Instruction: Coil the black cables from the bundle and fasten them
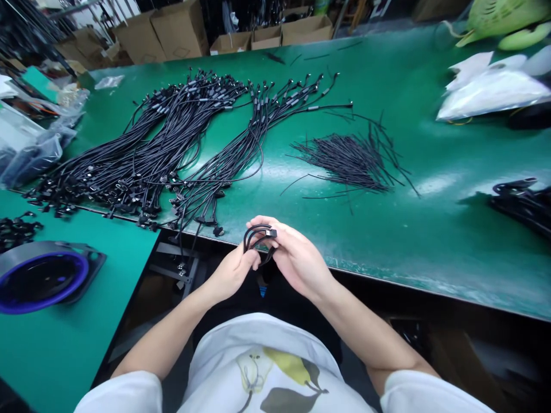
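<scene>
1. Gripping the left side of a coiled black cable, your left hand pinches the loops between thumb and fingers.
2. Your right hand is curled around the coil's far and right sides, holding it too; a small rectangular plug lies against its fingers.
3. You have the coil in front of your body, by the near edge of the green table.
4. To the far left of your hands lies a large bundle of black cables, connectors at both ends. Just right of it, a smaller cable bundle fans out toward the far side.
5. On your right, beyond the hands, thin black ties lie in a loose pile, some scattered around it.
6. At the far right you have a white plastic bag, with a yellow-green basket behind it.
7. Near left, a purple-rimmed round dish sits on a lower green surface.
</scene>
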Demonstrator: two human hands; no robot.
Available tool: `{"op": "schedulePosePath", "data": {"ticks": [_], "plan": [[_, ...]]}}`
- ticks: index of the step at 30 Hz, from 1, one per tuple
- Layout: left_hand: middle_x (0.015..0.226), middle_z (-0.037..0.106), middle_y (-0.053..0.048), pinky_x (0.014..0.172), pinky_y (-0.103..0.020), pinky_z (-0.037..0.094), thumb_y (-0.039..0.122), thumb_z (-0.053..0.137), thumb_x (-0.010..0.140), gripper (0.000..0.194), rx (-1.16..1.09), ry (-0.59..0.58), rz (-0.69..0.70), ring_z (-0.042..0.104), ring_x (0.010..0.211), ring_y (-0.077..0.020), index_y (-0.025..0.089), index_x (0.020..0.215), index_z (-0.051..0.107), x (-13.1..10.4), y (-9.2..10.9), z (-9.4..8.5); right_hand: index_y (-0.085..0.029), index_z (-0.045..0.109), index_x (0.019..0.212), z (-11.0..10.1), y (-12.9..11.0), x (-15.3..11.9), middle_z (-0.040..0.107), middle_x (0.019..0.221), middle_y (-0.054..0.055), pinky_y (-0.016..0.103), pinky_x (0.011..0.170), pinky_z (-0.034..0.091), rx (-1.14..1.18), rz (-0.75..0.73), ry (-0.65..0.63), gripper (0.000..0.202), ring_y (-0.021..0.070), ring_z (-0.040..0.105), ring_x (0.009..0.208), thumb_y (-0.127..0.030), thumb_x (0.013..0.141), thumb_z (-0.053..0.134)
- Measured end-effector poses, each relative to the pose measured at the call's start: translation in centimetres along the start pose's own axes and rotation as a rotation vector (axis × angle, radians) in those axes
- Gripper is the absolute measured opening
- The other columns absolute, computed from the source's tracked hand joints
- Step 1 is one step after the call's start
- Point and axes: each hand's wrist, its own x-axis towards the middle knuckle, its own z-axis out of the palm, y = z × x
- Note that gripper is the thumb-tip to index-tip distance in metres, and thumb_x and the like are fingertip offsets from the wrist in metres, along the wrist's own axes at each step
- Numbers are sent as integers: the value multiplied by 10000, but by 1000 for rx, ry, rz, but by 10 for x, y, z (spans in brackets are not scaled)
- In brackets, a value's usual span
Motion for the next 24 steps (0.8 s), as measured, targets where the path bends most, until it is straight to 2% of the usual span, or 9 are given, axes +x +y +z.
{"op": "schedulePosePath", "data": {"ticks": [4, 7, 9, 11, 14, 15, 17, 20, 24], "plan": [[911, 597, -70, 862, -360, 435, 564, 397, 932, 451, 25, -88, -3, 544, 900, -221, 170, 1009, 602, 4, 0, 7, -204, 583, 1024, 20, 14, -8, 611, 1117, 99, 347, 832, 506, 46, -122, 157, 350, 228, 586, 1046, -492, 932, 409], [957, 619, -84, 1024, -415, 365, 589, 483, 889, 450, -111, -151, 33, 530, 1093, -269, 176, 1013, 615, 2, -7, 15, -209, 553, 952, 20, 19, -10, 613, 971, 74, 346, 842, 505, 22, -170, 148, 422, 203, 612, 944, -595, 930, 383], [821, 596, -65, 944, -425, 437, 614, 505, 867, 457, -313, -257, -21, 588, 949, -249, 165, 876, 591, -1, -12, 20, -210, 541, 961, 9, 13, -9, 610, 955, 67, 339, 805, 510, -136, -158, 29, 429, 188, 613, 884, -604, 937, 373], [677, 502, -11, 732, -363, 504, 623, 530, 849, 461, -549, -300, -100, 567, 695, -176, 171, 760, 510, -4, -13, 22, -202, 550, 954, -7, 1, -7, 606, 1019, 84, 345, 816, 503, -413, -236, -59, 421, 192, 608, 917, -588, 943, 382], [637, 390, 47, 542, -243, 418, 531, 630, 827, 401, -671, -158, -210, 435, 562, -98, 182, 745, 452, -4, -8, 15, -198, 571, 1035, -29, -19, -4, 575, 1178, 130, 421, 954, 442, -922, -559, -13, 425, 252, 545, 1122, -587, 923, 441], [642, 395, 46, 532, -232, 395, 498, 647, 824, 375, -628, -139, -235, 422, 570, -95, 180, 753, 462, -4, -6, 12, -212, 562, 1105, -34, -23, -4, 569, 1216, 129, 461, 1006, 399, -1097, -661, -52, 427, 269, 513, 1178, -582, 922, 448], [652, 445, 28, 546, -241, 390, 468, 635, 839, 340, -494, -219, -258, 435, 593, -102, 166, 762, 500, -2, -1, 7, -231, 527, 1220, -37, -26, -4, 587, 1223, 115, 541, 1078, 290, -1429, -790, -309, 405, 271, 503, 1189, -518, 955, 423], [690, 480, 8, 547, -247, 381, 439, 590, 867, 305, -390, -377, -254, 427, 601, -99, 144, 808, 538, 1, 4, 5, -156, 544, 1193, -38, -21, -5, 651, 969, 86, 562, 1067, 256, -1768, -854, -660, 348, 218, 581, 908, -382, 1004, 358], [744, 504, 3, 509, -219, 357, 401, 587, 867, 267, -411, -450, -299, 419, 588, -86, 146, 899, 516, 1, 9, 8, -98, 569, 1065, -41, -16, -13, 586, 765, 45, 350, 709, 382, -1944, -923, -703, 270, 170, 503, 650, -250, 999, 356]]}}
